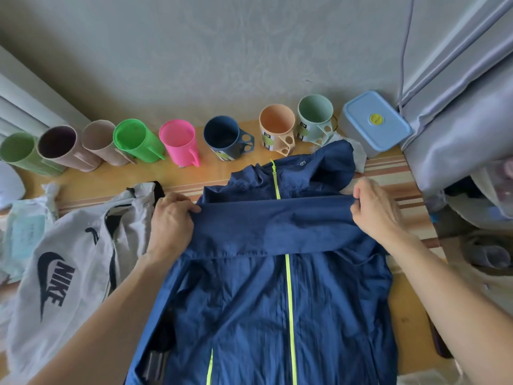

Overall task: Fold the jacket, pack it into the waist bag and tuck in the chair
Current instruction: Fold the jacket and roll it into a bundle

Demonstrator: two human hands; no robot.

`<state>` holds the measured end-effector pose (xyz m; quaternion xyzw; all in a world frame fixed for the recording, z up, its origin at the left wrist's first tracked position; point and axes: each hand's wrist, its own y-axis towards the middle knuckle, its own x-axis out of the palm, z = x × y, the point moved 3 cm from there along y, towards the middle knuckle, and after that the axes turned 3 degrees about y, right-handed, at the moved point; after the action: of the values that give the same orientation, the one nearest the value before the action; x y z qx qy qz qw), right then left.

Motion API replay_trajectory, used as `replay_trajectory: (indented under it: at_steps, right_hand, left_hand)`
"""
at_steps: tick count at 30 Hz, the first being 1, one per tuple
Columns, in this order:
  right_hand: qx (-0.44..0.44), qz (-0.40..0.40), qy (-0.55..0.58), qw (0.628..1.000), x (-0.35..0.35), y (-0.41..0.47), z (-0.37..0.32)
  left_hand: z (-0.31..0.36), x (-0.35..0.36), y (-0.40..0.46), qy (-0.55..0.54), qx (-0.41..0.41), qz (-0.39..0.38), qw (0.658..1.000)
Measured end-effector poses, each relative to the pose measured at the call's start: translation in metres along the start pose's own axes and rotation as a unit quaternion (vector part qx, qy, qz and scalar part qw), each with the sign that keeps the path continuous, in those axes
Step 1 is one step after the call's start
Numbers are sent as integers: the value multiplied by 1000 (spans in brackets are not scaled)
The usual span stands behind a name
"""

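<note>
Your jacket (pixel 277 295) lies front-up on the table (pixel 91 184), zip closed, hood end pointing away from you toward the row of cups (pixel 177 145), hem toward you and running out of view at the bottom. A band of the blue fabric — it looks like the sleeves brought across the chest — lies flat over the zip, and you have it by both ends. Your left hand (pixel 170 218) has its fingers (pixel 191 209) pinched on the left end of that band; your right hand (pixel 374 209) has thumb and fingers pressed together on the right end, the cloth held taut between the two.

This is thin, crinkly shell fabric, so expect it to be very light, limp and somewhat slippery. It will probably not hold a crease on its own and may slide apart as soon as you let go. Taking it at the edges of a fold, as you are doing, gives more control than grabbing loose cloth in the middle. Press each fold flat with the palm before moving on, and squeeze the air out, since the hood at the far end is puffed up.

The waist bag (pixel 72 262) — white, with a dark logo — sits just beside the jacket on your left, partly under your left forearm. Its opening looks modest, so aim for a narrow, tight bundle. The chair is not in view.
</note>
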<state>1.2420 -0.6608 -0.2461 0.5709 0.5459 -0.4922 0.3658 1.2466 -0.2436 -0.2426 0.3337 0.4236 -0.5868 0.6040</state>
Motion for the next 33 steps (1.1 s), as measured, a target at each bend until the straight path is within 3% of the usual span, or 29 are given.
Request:
replay_trajectory:
  at_steps: [4, 6, 8, 9, 11, 13, 18, 23, 24, 27, 30, 33]
  right_hand:
    - [-129, 120, -4, 984, 11, -25, -27]
    - [-191, 13, -40, 981, 40, -40, -38]
    - [-152, -130, -110, 974, 68, -50, -34]
    - [-126, -143, -114, 975, 74, -54, -34]
    - [-106, -91, -66, 988, 73, -65, -50]
    - [-154, -41, 6, 987, 70, -90, -92]
    - [-304, -92, 173, 932, 83, -165, -220]
    - [-413, -125, 141, 891, 110, -208, -311]
    - [-413, -122, 136, 892, 115, -209, -321]
    - [-392, -124, 121, 904, 120, -199, -341]
    - [-343, -124, 205, 908, 106, -191, -355]
    - [-302, -108, 320, 892, 74, -192, -369]
  left_hand:
    - [-2, 28, -5, 94, 5, -135, 986]
    - [-7, 32, -15, 118, -8, -190, 975]
    - [-18, 23, -25, 98, -28, -187, 977]
    - [-25, 15, -33, 91, -39, -176, 979]
    - [-46, -6, -54, 88, -73, -163, 980]
    - [-68, -27, -81, 90, -112, -170, 975]
    - [-102, -57, -162, 119, -149, -198, 961]
    - [-117, -50, -222, 176, -116, -217, 953]
    - [-120, -49, -226, 157, -102, -206, 960]
    - [-126, -68, -230, 33, -164, -162, 972]
    - [-135, -94, -233, 20, -187, -85, 979]
    - [-136, -102, -237, -13, -198, -82, 977]
